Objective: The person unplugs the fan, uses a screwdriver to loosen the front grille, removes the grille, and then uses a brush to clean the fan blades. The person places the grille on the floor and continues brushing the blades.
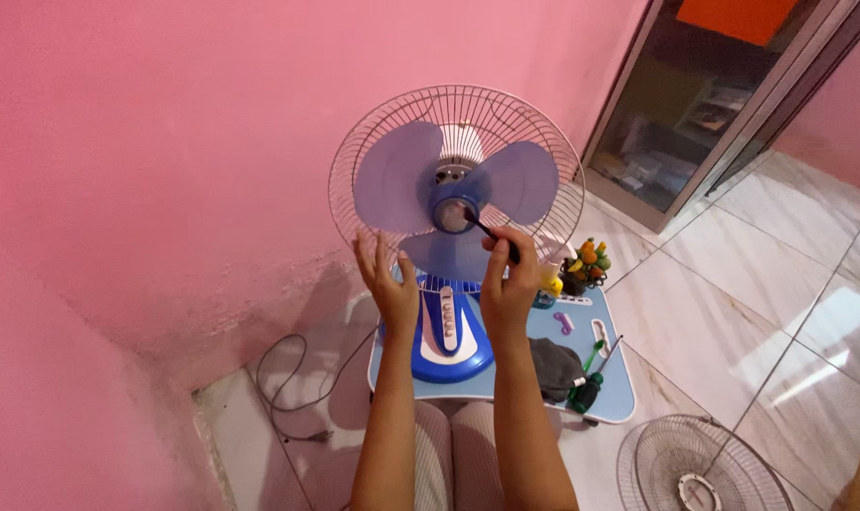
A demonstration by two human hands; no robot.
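1. The desk fan point(456, 189) stands on a light blue surface point(619, 397) against the pink wall, its front grille off.
2. The right hand point(508, 284) has its fingers clamped on a thin dark tool point(487, 230) whose tip meets the blade hub point(454, 214).
3. The left hand point(390, 284) is raised just before the lower blade, fingers apart.
4. A dark cloth point(555, 367), green-handled screwdrivers point(589, 383) and a small cup of tools point(586, 267) lie to the right; the detached grille point(700, 468) rests on the floor.

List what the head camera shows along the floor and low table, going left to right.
Grey cable → blue fan base → dark cloth → green-handled screwdriver → detached wire fan guard.
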